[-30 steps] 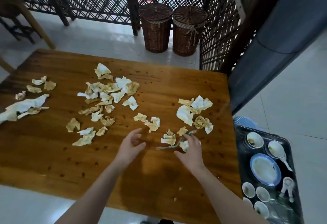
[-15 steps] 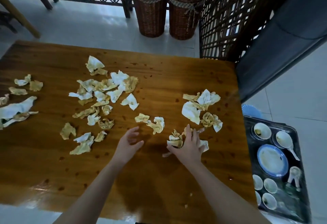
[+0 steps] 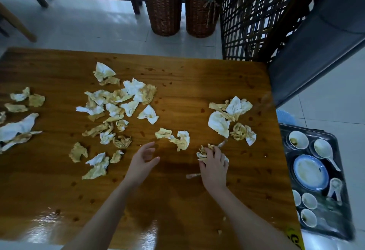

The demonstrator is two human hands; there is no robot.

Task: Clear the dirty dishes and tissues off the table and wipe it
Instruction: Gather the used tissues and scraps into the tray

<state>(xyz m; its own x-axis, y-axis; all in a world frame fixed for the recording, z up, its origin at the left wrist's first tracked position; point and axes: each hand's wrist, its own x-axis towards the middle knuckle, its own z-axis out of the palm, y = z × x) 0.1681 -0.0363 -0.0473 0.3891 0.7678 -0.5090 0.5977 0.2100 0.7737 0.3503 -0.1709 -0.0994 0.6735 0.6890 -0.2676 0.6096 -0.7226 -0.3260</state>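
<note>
Soiled tissues litter a wooden table [image 3: 177, 206]: one group [image 3: 18, 127] lies at the table's left edge, and a larger scatter [image 3: 118, 103] covers the table's middle-left. Toward the table's near edge, both bare forearms reach in over the glossy, spotted top. The left hand [image 3: 142, 160] hovers just above the table's middle, palm turned to the right, its fingers loosely bent and slightly apart, the thumb held off from them; it holds and touches nothing. Just beyond it on the table lies a pair of stained tissues [image 3: 178, 140]. The right hand [image 3: 214, 165] is palm down at the table's middle-right, its fingers [image 3: 209, 154] curled over and gripping a crumpled tissue [image 3: 202, 154], with a white corner showing at the hand's outer side. A thin pale stick [image 3: 192, 176], too blurred to name, pokes out on the table at the thumb side of that hand. More tissues [image 3: 230, 115] sit in a cluster near the table's right edge. Off the table's right edge, lower down, a dark tray [image 3: 342, 216] carries used small bowls, soup spoons and a blue-rimmed plate [image 3: 310, 172]. Two wicker baskets [image 3: 164, 10] stand on the floor beyond the table's far edge.
</note>
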